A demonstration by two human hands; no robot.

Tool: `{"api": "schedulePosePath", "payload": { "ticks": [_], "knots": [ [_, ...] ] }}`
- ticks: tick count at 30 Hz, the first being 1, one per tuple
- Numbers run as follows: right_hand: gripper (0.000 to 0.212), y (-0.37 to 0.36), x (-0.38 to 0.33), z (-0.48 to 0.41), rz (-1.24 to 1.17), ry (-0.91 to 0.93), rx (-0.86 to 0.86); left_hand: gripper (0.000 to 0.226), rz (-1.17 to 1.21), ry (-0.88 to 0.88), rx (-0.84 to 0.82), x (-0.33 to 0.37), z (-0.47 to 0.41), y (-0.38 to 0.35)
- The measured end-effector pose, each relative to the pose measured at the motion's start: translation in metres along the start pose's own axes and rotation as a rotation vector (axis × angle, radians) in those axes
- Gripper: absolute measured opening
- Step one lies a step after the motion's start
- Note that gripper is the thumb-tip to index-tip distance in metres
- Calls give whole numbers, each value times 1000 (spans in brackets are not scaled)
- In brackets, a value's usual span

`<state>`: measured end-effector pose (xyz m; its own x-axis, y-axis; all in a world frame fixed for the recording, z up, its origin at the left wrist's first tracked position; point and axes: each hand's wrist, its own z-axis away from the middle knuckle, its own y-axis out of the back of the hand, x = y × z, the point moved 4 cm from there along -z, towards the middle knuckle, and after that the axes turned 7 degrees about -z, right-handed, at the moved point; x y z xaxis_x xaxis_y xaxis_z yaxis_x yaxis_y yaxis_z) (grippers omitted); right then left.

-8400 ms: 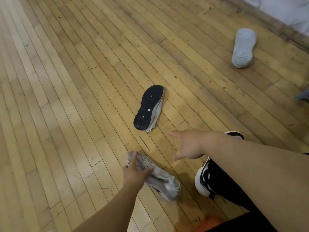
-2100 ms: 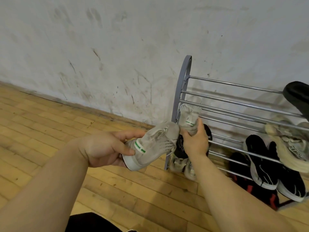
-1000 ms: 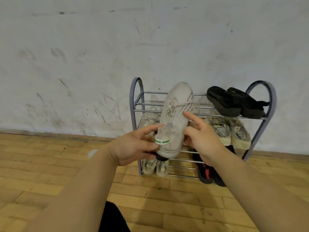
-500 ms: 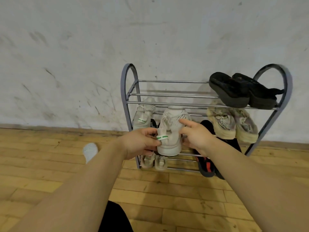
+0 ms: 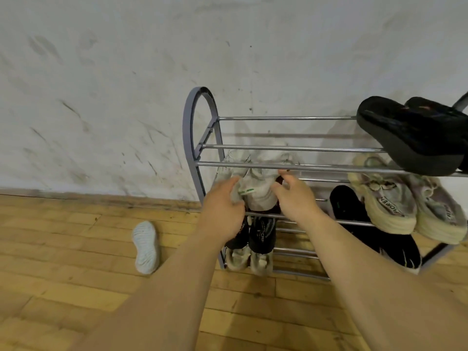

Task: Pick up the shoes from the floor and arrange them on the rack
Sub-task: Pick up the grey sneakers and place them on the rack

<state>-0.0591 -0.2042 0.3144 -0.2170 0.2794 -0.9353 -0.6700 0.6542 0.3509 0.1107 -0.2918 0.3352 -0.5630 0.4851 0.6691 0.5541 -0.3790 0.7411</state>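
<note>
pale shoe [image 5: 146, 248] on floor [image 5: 76, 262], well left of my fingers | left hand [image 5: 222, 211] fingers grasp grey sneaker [image 5: 258, 196] heel | sneaker, midair a moment ago, now on rack [image 5: 195, 138] shelf beside mate [image 5: 226, 171] | right hand [image 5: 293, 198] fingers released just right of heel | pair nearly placed

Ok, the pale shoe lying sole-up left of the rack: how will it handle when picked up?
The pale shoe has a thin-looking ridged sole, so it is probably light and somewhat bendy. Lying flat, sole-up, it should not roll if nudged. The ridges likely offer some grip.
</note>
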Motion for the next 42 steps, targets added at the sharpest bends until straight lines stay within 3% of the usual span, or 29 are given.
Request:
{"api": "schedulePosePath", "payload": {
  "ticks": [3, 5, 8, 16, 24, 32, 42],
  "knots": [
    [83, -11, 12, -1, 139, 4, -155, 56, -165, 2, 69, -24, -7, -1],
    [90, -16, 20, 0, 211, 16, -200, 55, -207, 0, 79, -30, -11, -3],
    [88, -21, 29, -4, 266, 59, -147, 55, -348, 15, 121, -29, -13, -7],
    [64, -9, 30, 0, 86, 42, -98, 60, -477, 69, 194, -32, -5, -11],
    [64, -5, 38, 11, 27, 49, -174, 54, -445, 90, 51, -41, -4, -17],
    [65, -13, 35, 17, 72, 63, -180, 62, -421, 7, -44, -48, -7, -22],
    [68, -22, 29, 23, 258, 79, -226, 65, -330, 41, -166, -36, 3, -16]
  ]
}}
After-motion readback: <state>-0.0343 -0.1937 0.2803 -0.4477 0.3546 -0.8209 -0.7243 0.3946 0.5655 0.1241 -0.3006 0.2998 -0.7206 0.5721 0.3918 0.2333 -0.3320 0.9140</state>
